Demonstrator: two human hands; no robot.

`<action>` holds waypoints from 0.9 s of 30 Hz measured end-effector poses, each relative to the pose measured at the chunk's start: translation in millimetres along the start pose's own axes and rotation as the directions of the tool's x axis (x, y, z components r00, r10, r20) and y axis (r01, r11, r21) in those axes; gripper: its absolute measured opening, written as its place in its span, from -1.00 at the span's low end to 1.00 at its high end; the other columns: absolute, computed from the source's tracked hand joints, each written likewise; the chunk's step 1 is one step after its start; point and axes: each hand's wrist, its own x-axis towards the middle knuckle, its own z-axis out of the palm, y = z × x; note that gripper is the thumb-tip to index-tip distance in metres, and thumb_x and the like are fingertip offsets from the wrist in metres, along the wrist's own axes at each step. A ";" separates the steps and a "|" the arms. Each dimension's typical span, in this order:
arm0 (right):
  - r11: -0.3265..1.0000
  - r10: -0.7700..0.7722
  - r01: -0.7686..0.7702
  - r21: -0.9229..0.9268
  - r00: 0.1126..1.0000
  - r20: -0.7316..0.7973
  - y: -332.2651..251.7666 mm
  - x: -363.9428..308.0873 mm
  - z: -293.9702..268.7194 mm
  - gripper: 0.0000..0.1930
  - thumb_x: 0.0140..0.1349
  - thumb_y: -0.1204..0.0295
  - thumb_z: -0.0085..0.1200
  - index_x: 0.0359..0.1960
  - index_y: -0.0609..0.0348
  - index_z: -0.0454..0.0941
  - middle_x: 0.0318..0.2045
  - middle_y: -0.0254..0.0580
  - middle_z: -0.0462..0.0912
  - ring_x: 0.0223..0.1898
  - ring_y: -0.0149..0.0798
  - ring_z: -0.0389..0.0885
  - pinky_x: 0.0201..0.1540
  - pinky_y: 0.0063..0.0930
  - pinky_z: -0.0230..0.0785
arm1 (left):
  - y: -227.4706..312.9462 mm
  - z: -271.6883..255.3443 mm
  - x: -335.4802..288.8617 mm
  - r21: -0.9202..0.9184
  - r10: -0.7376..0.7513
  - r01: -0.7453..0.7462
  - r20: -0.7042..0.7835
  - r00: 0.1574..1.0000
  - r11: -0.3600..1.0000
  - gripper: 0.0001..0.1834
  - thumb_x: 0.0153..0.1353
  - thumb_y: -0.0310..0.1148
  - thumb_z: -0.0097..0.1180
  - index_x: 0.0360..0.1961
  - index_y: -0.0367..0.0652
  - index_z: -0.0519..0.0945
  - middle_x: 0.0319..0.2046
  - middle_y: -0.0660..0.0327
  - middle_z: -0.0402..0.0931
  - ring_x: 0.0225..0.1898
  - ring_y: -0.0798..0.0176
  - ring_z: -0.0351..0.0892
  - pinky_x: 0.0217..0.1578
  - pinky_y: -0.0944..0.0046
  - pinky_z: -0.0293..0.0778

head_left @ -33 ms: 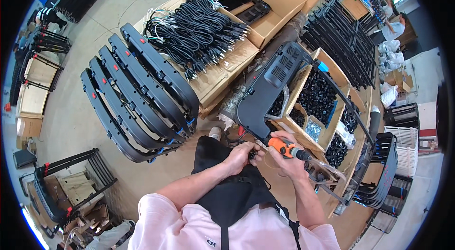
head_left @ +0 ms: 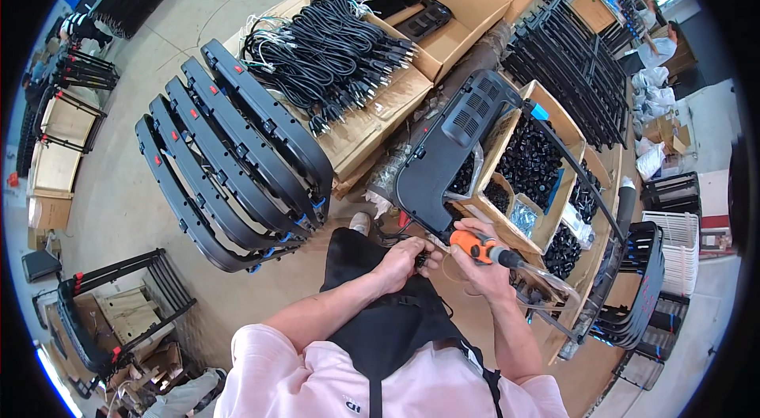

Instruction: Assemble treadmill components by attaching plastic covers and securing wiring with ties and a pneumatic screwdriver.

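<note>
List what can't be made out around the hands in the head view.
- Screwdriver tip: hidden behind the right hand.
- What the left hand pinches: too small, covered by its fingers.
- Lower edge of the black panel: hidden by both hands.
- Contents of the cardboard box: small black parts, kind unclear.

Two bare forearms rise from the lower edge, hands meeting just below the frame's centre.

The left hand (head_left: 398,261) is curled with knuckles up and fingers pinched together. The right hand (head_left: 480,264), just beside it, is closed in a grip, wrist bent inward toward the left.
</note>
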 end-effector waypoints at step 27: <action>0.928 -0.051 0.071 0.365 0.997 -0.062 -5.8 -17.0 3.6 -0.48 0.24 0.63 0.29 0.24 0.27 0.41 0.12 0.01 0.67 0.19 -0.12 0.65 0.32 -0.19 0.48 | 28.8 4.6 -1.2 -0.222 -0.047 0.021 -0.114 0.992 0.975 -0.73 0.63 -0.14 -0.05 -0.11 -0.07 0.57 -0.39 0.36 0.53 -0.46 0.41 0.39 -0.45 0.39 0.31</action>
